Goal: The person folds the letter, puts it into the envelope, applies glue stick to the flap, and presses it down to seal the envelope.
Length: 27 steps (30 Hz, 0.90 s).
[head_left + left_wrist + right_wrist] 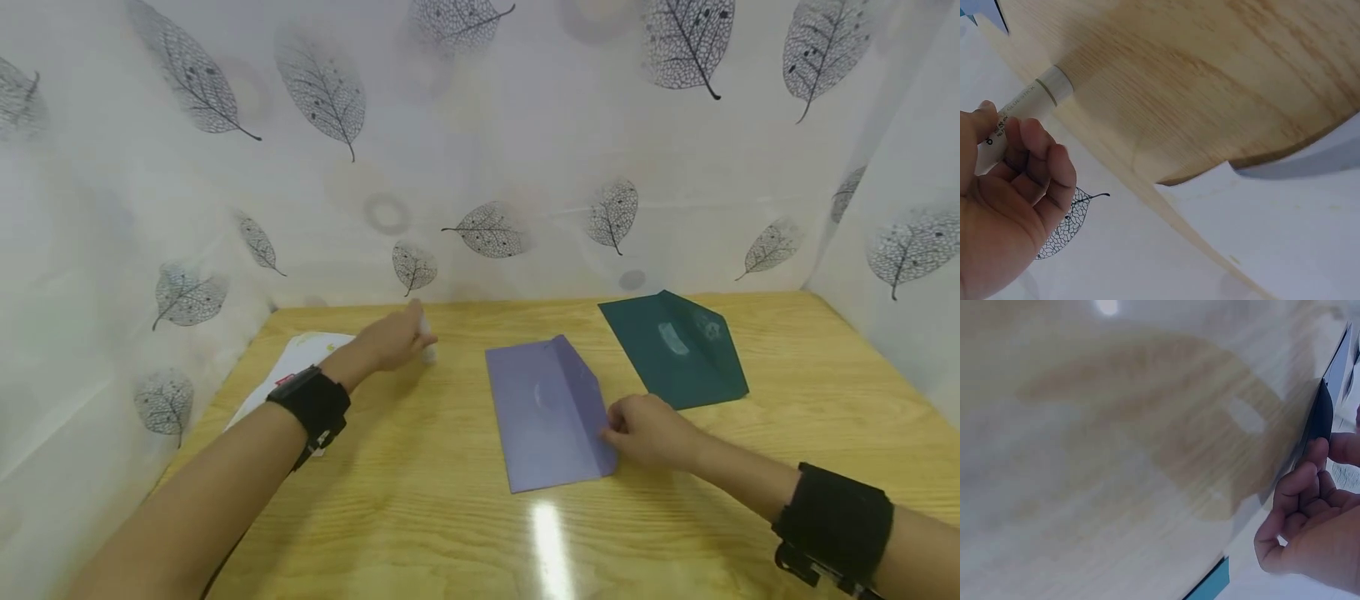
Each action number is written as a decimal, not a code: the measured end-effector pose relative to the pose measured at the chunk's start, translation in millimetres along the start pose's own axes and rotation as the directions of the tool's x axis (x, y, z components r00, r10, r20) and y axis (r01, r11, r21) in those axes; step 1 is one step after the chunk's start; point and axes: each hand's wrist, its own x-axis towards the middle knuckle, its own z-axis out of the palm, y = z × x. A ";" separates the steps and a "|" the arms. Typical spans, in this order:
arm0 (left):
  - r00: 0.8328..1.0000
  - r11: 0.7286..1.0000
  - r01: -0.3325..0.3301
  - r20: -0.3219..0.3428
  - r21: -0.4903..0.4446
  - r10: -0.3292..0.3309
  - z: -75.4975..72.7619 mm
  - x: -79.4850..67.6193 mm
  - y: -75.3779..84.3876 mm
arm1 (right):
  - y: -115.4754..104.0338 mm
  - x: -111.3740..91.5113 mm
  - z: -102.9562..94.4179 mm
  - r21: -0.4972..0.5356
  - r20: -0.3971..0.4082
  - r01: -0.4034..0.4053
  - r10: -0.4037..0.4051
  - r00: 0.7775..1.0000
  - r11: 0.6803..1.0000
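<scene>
My left hand (396,337) grips a white glue stick (427,340) at the far left of the table, its thumb and fingers curled round the tube. In the left wrist view the printed label of the glue stick (1025,106) shows, with its cap end pointing away from the palm. My right hand (648,432) pinches the raised flap of a purple envelope (540,421) by its right edge, between thumb and index finger. The envelope lies on the table with that flap tilted up. In the right wrist view the flap (1319,419) looks dark.
A dark green envelope (675,358) with a pale patch lies behind the right hand. Partly covered by the left arm is a white printed sheet or packet (300,357). A leaf-patterned curtain (480,150) borders the wooden table (405,517) at the back and sides.
</scene>
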 end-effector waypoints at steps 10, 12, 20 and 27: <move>1.000 1.000 -0.004 -0.013 0.025 0.004 -10.8 7.9 -4.9 | -16.9 -21.7 10.9 0.160 0.118 0.056 -0.076 0.990 0.985; 1.000 0.999 0.002 -0.014 0.035 -0.001 -9.7 10.5 -5.2 | -19.9 -26.0 13.1 0.178 0.124 0.055 -0.078 0.989 0.982; 1.000 0.999 0.023 0.011 0.048 -0.024 -4.9 14.6 -3.7 | -27.2 -40.8 21.9 0.239 0.162 0.035 -0.075 0.984 0.970; 0.997 0.994 0.071 0.013 0.078 -0.072 -10.2 18.0 -3.5 | -28.3 -41.0 22.6 0.248 0.147 0.048 -0.087 0.985 0.968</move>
